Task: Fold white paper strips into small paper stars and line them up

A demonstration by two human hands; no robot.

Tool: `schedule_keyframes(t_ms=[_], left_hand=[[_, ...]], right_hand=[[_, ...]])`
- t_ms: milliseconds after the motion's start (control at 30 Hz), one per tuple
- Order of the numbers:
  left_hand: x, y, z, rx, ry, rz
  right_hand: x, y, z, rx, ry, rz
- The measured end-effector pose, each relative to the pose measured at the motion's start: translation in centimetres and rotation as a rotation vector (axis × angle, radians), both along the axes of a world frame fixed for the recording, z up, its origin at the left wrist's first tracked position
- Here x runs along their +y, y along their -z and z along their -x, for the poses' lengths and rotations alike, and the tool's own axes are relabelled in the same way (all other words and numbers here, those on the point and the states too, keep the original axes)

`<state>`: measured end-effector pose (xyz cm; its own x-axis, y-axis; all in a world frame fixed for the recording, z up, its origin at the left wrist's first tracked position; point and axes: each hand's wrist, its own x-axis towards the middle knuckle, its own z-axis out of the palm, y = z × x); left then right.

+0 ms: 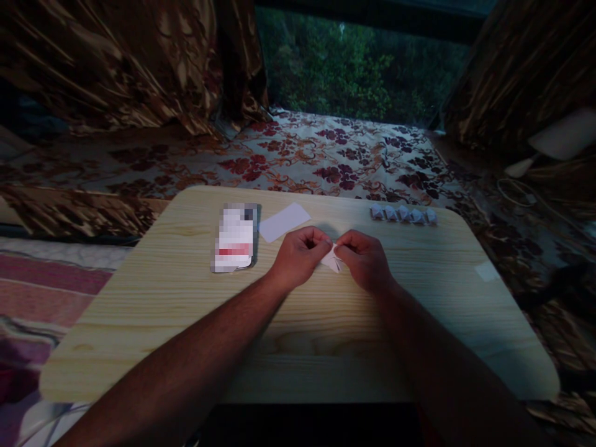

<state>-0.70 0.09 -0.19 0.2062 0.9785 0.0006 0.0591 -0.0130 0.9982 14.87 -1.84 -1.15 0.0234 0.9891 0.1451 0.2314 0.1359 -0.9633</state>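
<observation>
Between my two hands is a small piece of folded white paper (331,261), pinched just above the middle of the wooden table. My left hand (300,256) grips its left side between thumb and forefinger. On the other side, my right hand (365,257) pinches it the same way, fingertips close to those of the left. Loose pointed flaps hang below the fingers; the upper part of the paper is hidden by them. A flat white paper strip (284,222) lies just beyond my left hand.
A phone-like object (234,237), blurred out, lies left on the wooden table (162,298). Several small folded paper shapes (403,214) stand in a row at the back right. A pale patch (486,271) is near the right edge. Beyond is a flowered cloth (326,149).
</observation>
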Motion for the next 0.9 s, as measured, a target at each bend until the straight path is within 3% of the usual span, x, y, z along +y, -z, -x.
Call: schedule_keyframes(t_ms=[900], left_hand=[[-0.04, -0.04, -0.05, -0.002, -0.032, -0.004]], right_hand=[[0.03, -0.06, 0.10, -0.058, -0.019, 0.051]])
